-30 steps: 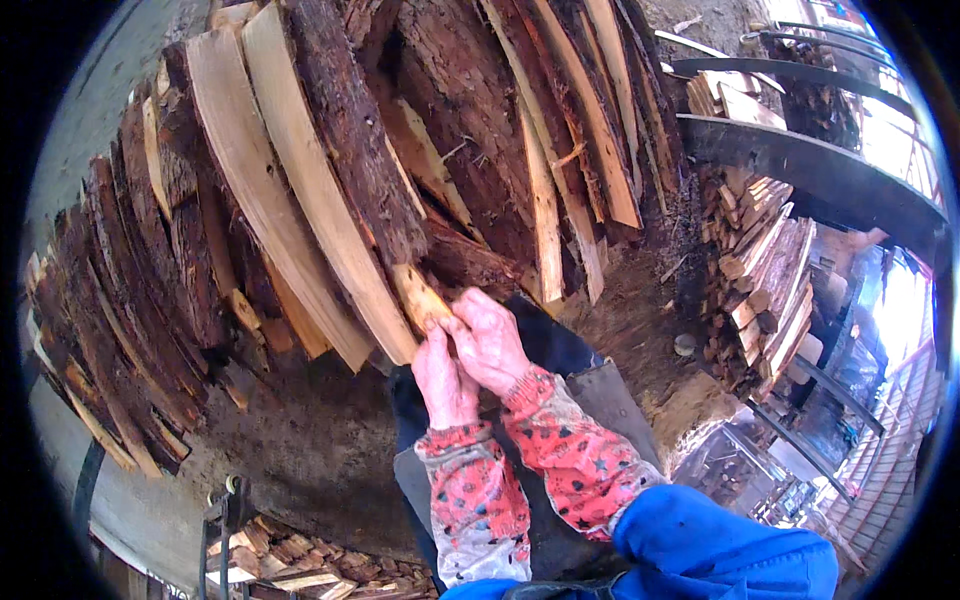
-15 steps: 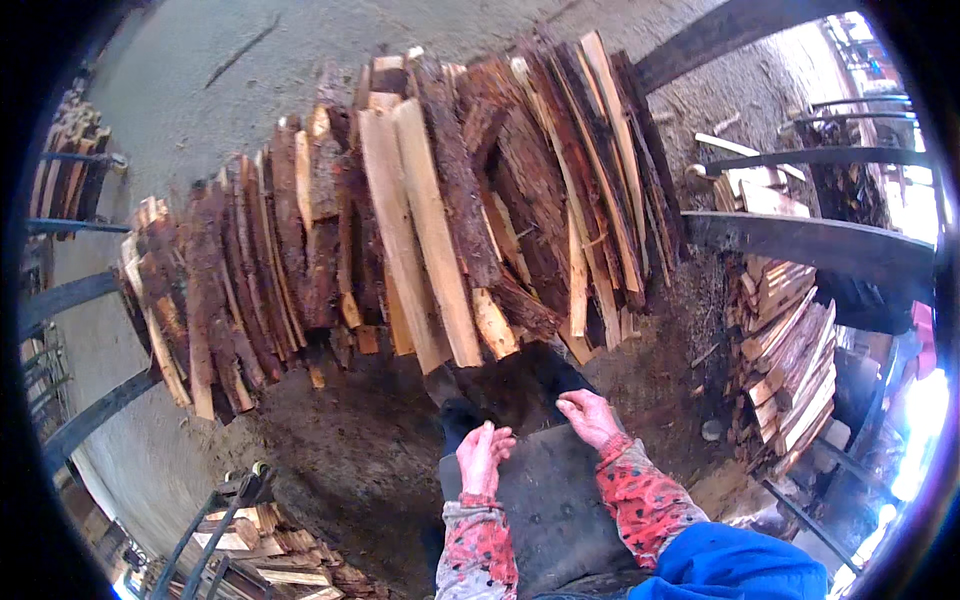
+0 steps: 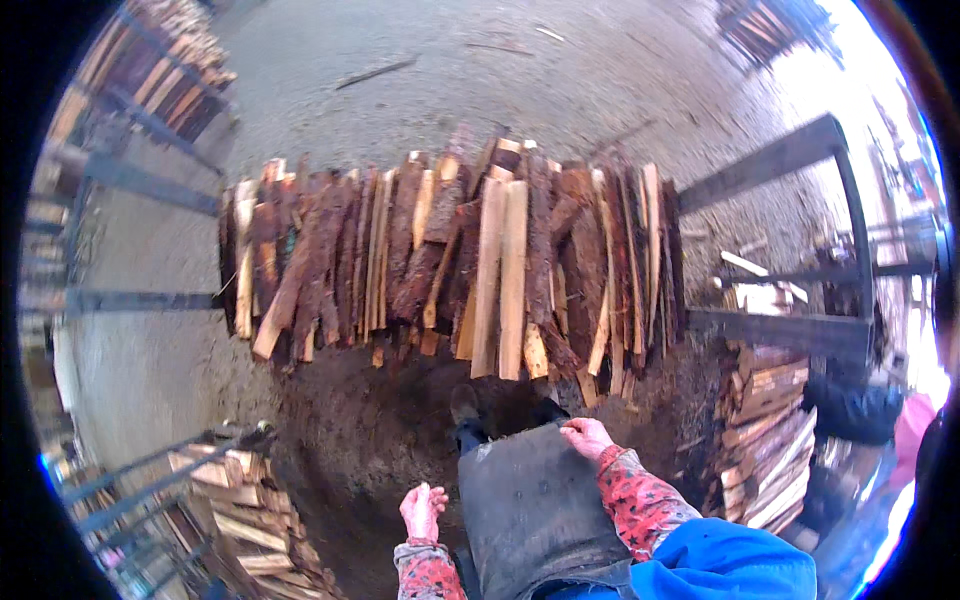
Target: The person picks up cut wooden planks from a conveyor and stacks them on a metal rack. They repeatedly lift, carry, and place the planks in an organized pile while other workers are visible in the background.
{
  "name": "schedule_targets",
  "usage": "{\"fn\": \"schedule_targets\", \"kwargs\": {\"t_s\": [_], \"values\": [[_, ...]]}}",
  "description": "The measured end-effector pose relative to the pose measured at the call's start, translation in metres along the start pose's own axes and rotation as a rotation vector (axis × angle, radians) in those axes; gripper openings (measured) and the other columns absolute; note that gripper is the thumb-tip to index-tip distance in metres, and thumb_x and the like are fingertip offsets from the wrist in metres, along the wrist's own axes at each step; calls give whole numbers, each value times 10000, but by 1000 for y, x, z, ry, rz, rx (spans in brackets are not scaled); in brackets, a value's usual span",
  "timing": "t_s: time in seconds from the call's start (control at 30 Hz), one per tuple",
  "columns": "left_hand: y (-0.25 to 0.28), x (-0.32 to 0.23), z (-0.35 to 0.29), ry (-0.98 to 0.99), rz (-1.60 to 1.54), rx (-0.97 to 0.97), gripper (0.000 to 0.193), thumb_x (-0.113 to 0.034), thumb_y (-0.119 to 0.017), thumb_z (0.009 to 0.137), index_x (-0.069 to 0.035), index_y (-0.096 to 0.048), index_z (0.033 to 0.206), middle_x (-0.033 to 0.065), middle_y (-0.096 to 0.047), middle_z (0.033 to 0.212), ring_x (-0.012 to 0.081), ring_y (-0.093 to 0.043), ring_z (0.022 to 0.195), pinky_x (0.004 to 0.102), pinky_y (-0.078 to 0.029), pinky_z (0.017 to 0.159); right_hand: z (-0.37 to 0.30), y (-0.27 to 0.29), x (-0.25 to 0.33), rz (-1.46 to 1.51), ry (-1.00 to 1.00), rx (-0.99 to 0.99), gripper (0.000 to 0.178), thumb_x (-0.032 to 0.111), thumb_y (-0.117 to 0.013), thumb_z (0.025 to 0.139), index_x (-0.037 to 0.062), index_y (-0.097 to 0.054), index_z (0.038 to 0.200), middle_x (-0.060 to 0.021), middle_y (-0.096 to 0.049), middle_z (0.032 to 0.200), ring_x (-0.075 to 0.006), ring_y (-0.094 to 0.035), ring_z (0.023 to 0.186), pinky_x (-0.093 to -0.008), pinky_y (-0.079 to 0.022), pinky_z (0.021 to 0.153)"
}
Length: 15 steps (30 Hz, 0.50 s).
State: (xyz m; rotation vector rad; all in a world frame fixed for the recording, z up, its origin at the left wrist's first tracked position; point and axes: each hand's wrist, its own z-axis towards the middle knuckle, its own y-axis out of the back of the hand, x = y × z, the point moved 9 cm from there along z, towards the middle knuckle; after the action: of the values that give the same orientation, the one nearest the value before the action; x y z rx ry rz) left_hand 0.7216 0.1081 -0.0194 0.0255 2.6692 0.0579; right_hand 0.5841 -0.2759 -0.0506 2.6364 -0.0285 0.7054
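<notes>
My left hand [image 3: 424,512] is held out to the left of a dark grey apron [image 3: 530,500], its fingers curled in and nothing visible in them. My right hand [image 3: 587,438] is at the apron's far right corner with bent fingers; whether it pinches the edge is hidden. Beyond both hands lies a wide row of split firewood [image 3: 400,260], packed side by side in a dark metal rack [image 3: 780,335]. Many pieces carry brown bark. Two pale split logs [image 3: 500,280] lie on top near the middle. Neither hand touches the wood.
More stacked firewood stands at the right [image 3: 765,440], lower left [image 3: 250,520] and far left [image 3: 165,70]. A metal rail [image 3: 150,300] extends from the row's left end. Thin wood scraps [image 3: 375,73] lie on the grey ground beyond. My dark shoe [image 3: 465,405] shows below the row.
My left hand has moved left and nearer, away from the apron's edge. My right hand stays at the apron corner. The view has turned, so the wood row now appears level and farther off.
</notes>
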Motion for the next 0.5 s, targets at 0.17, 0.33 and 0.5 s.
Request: {"fn": "schedule_targets", "kwargs": {"t_s": [0.17,0.33,0.5], "values": [[52,102,-76,84,-122,-154,182,-196,-568,902,-20,-530,877,136,-646,729,199,-620,559,276,-473,427,6,35,58,-131,223,71,323,309,-608,813,24,-670,952,-178,-666,889,-310,-639,881,-375,-493,797],[47,169,-150,135,-280,-334,191,-190,-582,892,-7,-536,861,138,-649,737,197,-620,559,281,-470,425,14,80,48,-350,268,50,299,275,-599,807,12,-681,923,-127,-670,742,-193,-650,698,-329,-511,682],[38,197,-181,78,-416,-304,206,-180,-576,894,19,-553,940,126,-654,772,177,-623,595,264,-474,464,7,99,13,-547,228,82,309,285,-595,775,-1,-682,850,-130,-660,695,-226,-648,644,-350,-514,640]]}}
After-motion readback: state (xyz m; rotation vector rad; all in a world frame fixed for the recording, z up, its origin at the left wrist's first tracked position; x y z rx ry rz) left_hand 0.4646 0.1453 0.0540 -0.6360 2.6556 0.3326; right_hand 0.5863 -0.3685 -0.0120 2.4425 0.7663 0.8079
